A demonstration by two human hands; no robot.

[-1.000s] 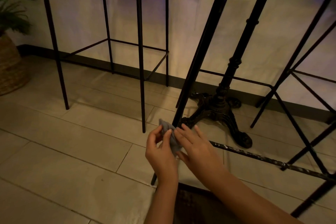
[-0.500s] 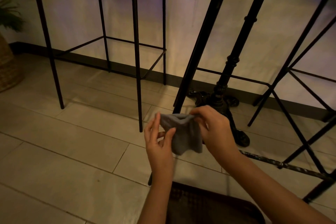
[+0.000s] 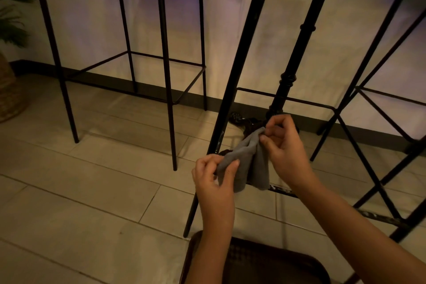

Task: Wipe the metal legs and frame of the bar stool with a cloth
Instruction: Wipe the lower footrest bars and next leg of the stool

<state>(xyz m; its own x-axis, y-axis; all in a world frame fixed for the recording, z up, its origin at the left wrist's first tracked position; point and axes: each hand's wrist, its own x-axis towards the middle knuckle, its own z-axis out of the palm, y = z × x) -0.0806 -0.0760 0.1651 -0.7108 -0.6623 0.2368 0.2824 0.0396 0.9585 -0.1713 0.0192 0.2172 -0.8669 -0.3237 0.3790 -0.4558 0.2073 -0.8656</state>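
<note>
Hands in view number two, and both hold one grey cloth (image 3: pixel 247 163) at centre frame. I see the left hand (image 3: pixel 213 177) pinching the cloth's lower left corner between thumb and curled fingers, and the right hand (image 3: pixel 284 145) pinching its upper edge. The cloth hangs folded and slack between them, in front of the nearest stool leg, and I cannot tell whether it touches the metal.

I count three bar stool frames: one at upper left (image 3: pixel 166 71), the near bar stool (image 3: pixel 232 80) at centre, and one at the right edge (image 3: pixel 368 108). One ornate table pedestal (image 3: pixel 290 71) stands behind the hands. One potted plant in a woven basket (image 3: pixel 9 90) sits at the left edge.

All seats are cut off by the top of the frame. The plant is cropped at the left, and a dark patterned object (image 3: pixel 253 263) at bottom centre is too dim to identify.

The near stool's leg is thin, black and slanted. Its lower crossbar (image 3: pixel 378 217), at lower right, shows pale scuffs or flecks.
</note>
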